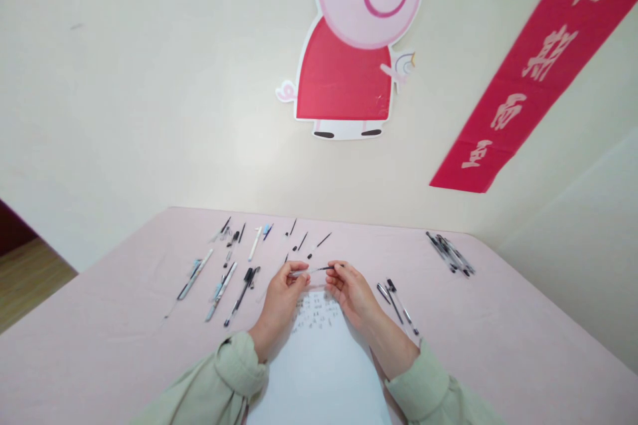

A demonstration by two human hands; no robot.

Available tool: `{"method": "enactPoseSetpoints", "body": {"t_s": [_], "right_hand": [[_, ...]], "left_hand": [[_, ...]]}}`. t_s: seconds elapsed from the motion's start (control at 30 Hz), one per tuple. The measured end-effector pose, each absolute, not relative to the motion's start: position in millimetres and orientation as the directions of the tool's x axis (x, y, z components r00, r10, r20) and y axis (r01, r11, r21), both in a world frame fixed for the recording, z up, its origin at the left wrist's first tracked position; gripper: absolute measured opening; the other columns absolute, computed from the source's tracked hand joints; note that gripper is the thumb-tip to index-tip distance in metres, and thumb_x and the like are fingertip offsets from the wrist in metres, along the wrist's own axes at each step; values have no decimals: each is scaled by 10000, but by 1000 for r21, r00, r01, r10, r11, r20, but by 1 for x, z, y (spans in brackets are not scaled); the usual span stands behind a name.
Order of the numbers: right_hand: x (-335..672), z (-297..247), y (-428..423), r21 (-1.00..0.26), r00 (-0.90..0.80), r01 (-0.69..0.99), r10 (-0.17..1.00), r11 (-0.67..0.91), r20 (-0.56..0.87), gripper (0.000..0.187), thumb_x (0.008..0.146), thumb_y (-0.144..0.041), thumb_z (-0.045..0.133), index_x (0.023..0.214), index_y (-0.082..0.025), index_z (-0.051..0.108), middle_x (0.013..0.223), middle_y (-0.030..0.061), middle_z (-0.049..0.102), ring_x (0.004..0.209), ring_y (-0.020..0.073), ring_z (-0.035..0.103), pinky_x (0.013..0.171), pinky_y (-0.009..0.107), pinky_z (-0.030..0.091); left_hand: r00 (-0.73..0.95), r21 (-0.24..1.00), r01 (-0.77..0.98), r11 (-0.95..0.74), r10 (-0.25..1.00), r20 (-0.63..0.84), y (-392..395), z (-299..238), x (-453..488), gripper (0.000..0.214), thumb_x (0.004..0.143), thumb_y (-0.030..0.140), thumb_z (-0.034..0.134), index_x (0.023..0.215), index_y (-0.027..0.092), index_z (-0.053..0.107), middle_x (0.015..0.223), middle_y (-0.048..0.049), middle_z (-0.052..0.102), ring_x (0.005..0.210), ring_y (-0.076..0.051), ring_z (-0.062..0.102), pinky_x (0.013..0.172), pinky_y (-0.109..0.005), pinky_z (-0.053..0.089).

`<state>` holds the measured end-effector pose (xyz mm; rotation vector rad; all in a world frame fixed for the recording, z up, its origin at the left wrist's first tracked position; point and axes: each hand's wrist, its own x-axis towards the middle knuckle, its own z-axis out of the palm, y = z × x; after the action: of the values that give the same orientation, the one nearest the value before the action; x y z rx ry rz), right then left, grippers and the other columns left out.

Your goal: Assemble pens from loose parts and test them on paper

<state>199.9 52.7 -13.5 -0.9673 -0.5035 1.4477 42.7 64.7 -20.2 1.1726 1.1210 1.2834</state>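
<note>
Between my two hands a slim pen [318, 270] lies level, pale or clear toward the left and black at its right end. My left hand [280, 293] pinches the left end with thumb and fingers. At the black end, the thumb and fingers of my right hand [353, 293] are closed; the fingertips hide the very tip. Whether the pen is whole or only part of one, I cannot tell. Below the hands lies a white sheet of paper [321, 372] with rows of dark handwriting near its top. Just beyond the hands are thin black pen parts [323, 239] with small black pieces beside them.
Left on the pink tablecloth [124, 319] lie white pens [222, 291], a black-capped pen [242, 295] and several other pen parts. A few pens [403, 305] lie right of my right hand. A bunch of pens [450, 254] rests at the back right, near the wall.
</note>
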Motion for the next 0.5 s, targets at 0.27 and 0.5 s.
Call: {"method": "enactPoseSetpoints", "body": {"t_s": [0.27, 0.5], "right_hand": [[196, -11, 50, -781, 6, -590, 966, -206, -260, 257, 673, -258, 794, 887, -149, 705, 739, 32, 698, 649, 105, 642, 611, 197, 528], [190, -6, 45, -790, -106, -561, 967, -250, -231, 315, 680, -234, 788, 974, -145, 713, 700, 9, 682, 614, 86, 616, 603, 187, 508]], "left_hand": [[1, 954, -297, 49, 999, -51, 62, -15, 46, 309, 695, 270, 719, 947, 200, 554, 830, -11, 656, 769, -147, 628, 708, -254, 474], [198, 777, -580, 244, 968, -156, 65, -20, 45, 264, 669, 281, 790, 830, 160, 619, 804, -10, 664, 794, -128, 637, 782, -248, 511]]}}
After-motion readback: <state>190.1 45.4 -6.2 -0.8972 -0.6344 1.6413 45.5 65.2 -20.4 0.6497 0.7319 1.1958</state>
